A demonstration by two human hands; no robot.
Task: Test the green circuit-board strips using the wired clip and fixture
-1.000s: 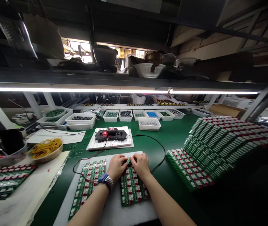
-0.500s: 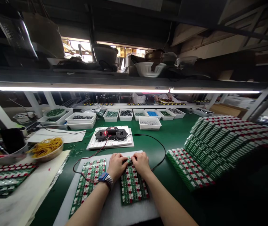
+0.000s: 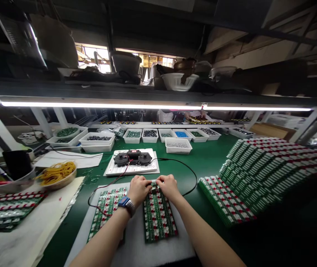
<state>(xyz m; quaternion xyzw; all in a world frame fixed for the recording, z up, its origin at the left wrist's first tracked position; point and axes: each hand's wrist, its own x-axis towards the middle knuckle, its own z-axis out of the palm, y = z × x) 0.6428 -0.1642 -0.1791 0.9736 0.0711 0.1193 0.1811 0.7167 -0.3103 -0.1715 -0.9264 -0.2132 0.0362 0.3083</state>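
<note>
Left hand (image 3: 139, 190) and right hand (image 3: 168, 186) bracket the far end of my circuit panel (image 3: 160, 219), toward the bench (image 3: 175, 170)'s near edge; whether they're clamped, I can't tell. Probably I'm aligning that end; next needs even pressure.

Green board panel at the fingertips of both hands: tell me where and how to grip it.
Probably by both long edges toward the near end, coming from left and right: the panel lies flat on the pale mat, that end uncovered, while the left hand and right hand occupy its far end.
</note>
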